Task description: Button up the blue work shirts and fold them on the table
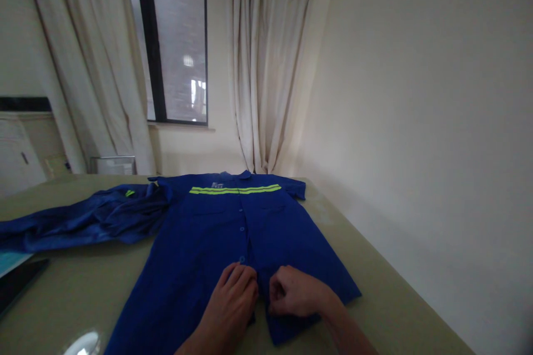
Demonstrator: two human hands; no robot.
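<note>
A blue short-sleeved work shirt point(208, 233) with yellow-green stripes across the chest lies face up on the table, collar pointing away from me. Its front is buttoned above and parts into two flaps near the hem. My left hand point(233, 299) is closed on the edge of the left flap, just below a button point(242, 259). Beside it, my right hand point(297, 291) has its fingers curled in a pinch on the edge of the right flap. The fingertips of my left hand are hidden under its knuckles.
A second, crumpled blue garment point(95, 216) lies to the left, touching the shirt's sleeve. A dark flat object point(20, 283) sits at the table's left edge, and a shiny round thing point(83, 343) lies near the front. The wall point(416, 150) borders the table point(370, 266) on the right.
</note>
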